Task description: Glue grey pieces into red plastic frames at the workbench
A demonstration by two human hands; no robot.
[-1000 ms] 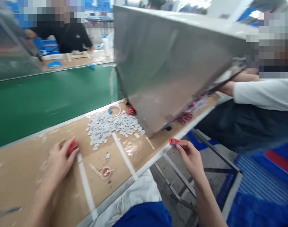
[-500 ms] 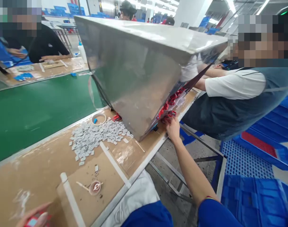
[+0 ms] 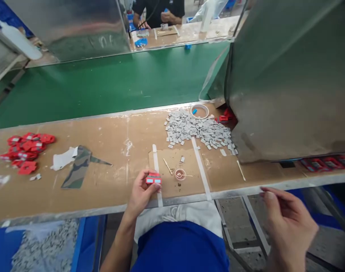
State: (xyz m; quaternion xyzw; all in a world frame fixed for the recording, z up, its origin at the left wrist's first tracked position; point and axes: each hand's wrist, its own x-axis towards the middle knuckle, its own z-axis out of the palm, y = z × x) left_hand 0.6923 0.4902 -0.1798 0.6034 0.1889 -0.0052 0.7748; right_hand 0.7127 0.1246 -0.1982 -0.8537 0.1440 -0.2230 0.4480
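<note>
My left hand [image 3: 141, 192] is closed on a small red plastic part [image 3: 153, 179] with two pale rectangles on its face, held above the front of the table. Off the table's front edge, to the right, my right hand [image 3: 288, 223] has its fingers curled and the thumb against the index finger; nothing shows between them. Beside the left hand, a small round cup [image 3: 180, 174] with a thin stick across it sits on a cardboard sheet [image 3: 186, 190]. Close by lie a cotton swab [image 3: 168, 166] and one small grey piece [image 3: 182, 159].
Many grey pieces [image 3: 197, 130] are heaped behind the cup, near a tape roll [image 3: 199, 112]. A metal hood [image 3: 291, 87] overhangs the right side, with red parts [image 3: 328, 163] beneath. Left are piled red parts [image 3: 28, 149] and a camouflage-patterned scrap [image 3: 79, 168]. A co-worker [image 3: 158, 13] sits across the green belt [image 3: 118, 83].
The view has swung left. My right hand has come away from the red parts under the hood and drawn back. My left hand, holding the red part, is now fully in sight.
</note>
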